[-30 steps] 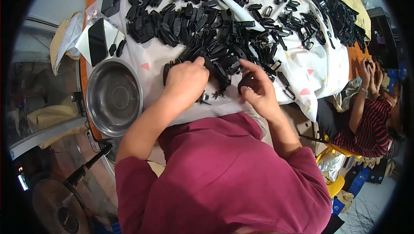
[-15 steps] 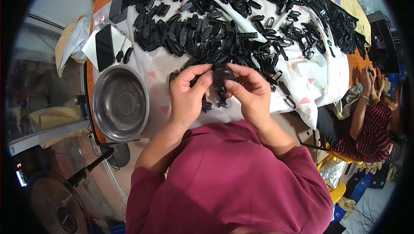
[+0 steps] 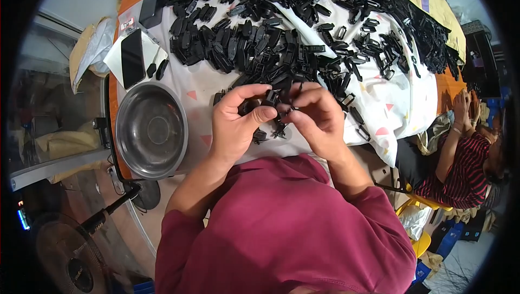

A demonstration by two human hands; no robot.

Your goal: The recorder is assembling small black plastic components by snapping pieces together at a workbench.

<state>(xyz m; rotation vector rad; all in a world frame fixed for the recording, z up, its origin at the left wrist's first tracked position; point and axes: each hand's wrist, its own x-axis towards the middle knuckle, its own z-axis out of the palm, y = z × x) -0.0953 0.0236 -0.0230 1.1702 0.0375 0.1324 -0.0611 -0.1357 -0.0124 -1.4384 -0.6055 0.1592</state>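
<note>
My left hand (image 3: 230, 126) and my right hand (image 3: 320, 123) face each other over the near edge of the cloth-covered table. Between the left thumb and forefinger sits a small black plastic part (image 3: 270, 98). The right fingers pinch another dark piece (image 3: 293, 92), slightly blurred, whose exact shape I cannot make out. A gap shows between the two thumbs. Just beyond the fingers lies a dense pile of black plastic parts (image 3: 233, 42), long and rounded at the ends. A few more black pieces (image 3: 261, 136) lie below the hands.
On the left stands a round metal bowl (image 3: 151, 131), with a phone (image 3: 132, 60) beyond it. Black frame-like pieces (image 3: 368, 55) spread to the right on the patterned cloth (image 3: 406, 93). A person in a striped shirt (image 3: 460, 164) sits at the right. A fan (image 3: 76, 261) stands lower left.
The black part that both hands gripped together now shows as separate pieces. My right fingers have curled and shifted slightly right, and the left thumb has straightened.
</note>
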